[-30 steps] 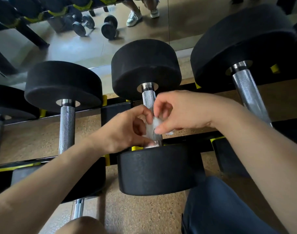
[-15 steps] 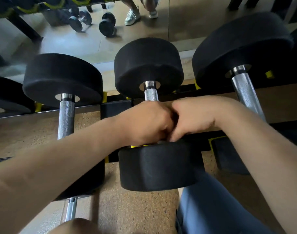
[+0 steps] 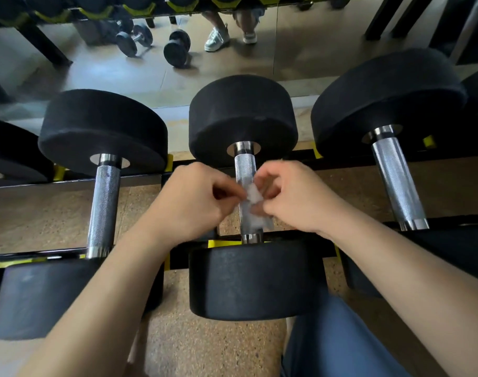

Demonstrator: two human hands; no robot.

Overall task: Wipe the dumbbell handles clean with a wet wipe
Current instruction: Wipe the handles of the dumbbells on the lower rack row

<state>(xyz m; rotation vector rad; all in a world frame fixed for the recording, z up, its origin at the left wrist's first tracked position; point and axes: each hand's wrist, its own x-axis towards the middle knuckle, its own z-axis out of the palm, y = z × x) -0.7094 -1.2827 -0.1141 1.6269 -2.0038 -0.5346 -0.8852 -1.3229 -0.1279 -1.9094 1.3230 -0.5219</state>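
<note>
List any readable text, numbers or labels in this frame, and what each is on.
None readable. The black dumbbell heads show no weight numbers or brand, the yellow rack tabs show no legible print, and the wet wipe is plain.

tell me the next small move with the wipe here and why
Probably wrap the wet wipe round the middle handle and slide it toward the far head: the left hand and right hand pinch it, bunched, over the lower half; the upper knurling is uncovered.

White sneakers point(image 3: 216, 39) in the mirror point(image 3: 314, 50) — speckled floor point(image 3: 205, 349) below.
</note>
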